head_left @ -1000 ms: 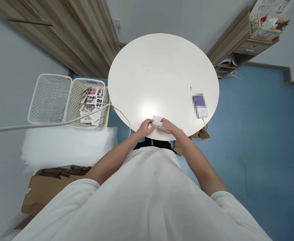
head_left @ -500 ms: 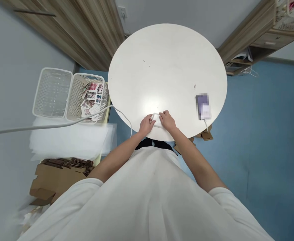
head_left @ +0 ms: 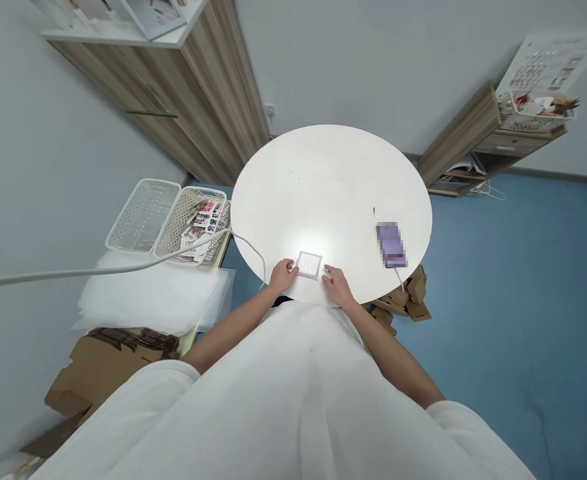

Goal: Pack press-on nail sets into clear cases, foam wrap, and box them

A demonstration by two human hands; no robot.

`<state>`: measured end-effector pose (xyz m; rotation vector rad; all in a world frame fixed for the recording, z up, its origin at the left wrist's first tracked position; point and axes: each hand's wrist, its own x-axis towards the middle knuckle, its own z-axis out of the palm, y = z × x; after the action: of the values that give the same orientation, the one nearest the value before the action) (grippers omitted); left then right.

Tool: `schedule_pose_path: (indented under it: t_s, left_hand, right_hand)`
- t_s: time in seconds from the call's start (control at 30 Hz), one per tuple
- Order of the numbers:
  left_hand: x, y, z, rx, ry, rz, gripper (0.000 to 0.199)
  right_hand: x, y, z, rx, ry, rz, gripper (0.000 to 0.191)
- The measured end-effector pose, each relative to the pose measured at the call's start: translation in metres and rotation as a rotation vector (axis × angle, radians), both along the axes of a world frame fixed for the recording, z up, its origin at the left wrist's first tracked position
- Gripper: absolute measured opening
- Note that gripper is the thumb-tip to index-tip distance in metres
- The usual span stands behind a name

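Both hands have drawn outward since the earlier frame: the fingers of the right hand [head_left: 337, 285] were on the white square piece [head_left: 309, 265], and now they are off it, leaving its upper face uncovered. The left hand [head_left: 282, 275] remains at its left side. The view has shifted too, so that the top of the wooden cabinet [head_left: 158, 100] now shows.

The square piece lies flat near the person's edge of the round white tabletop [head_left: 331, 193], between the two hands and turned slightly askew. It has a greyish border around a paler middle, with faint marks that are too small to read.

The left hand is loosely curled, thumb and forefinger parted, with their tips right at the left edge of the piece; whether they touch it cannot be told. The right hand is open, its thumb and fingers spread apart and bent toward the piece, just beside its right edge and holding nothing.

Toward the right side of the tabletop lies a purple, pixelated object [head_left: 392, 245], with a white cord [head_left: 399, 279] running from its near end over the edge. To the left of the tabletop, a white basket [head_left: 176, 223] holds printed cards [head_left: 206, 220], beside another white basket [head_left: 143, 217]. Translucent sheets [head_left: 148, 293] lie nearer the person, above folded brown cardboard [head_left: 103, 367].
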<state>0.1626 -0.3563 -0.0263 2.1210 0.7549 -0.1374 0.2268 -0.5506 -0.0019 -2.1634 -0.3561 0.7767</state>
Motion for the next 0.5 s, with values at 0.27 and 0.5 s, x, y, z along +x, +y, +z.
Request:
schedule_pose_path:
  t_s: [0.27, 0.5]
  left_hand:
    - [-0.02, -0.018, 0.011, 0.021, 0.03, 0.113, 0.036]
    - [-0.018, -0.031, 0.012, -0.036, -0.047, 0.063, 0.034]
  right_hand:
    - [-0.02, 0.013, 0.0, 0.131, 0.358, -0.125, 0.05]
    - [-0.017, 0.024, -0.01, 0.192, 0.32, -0.122, 0.05]
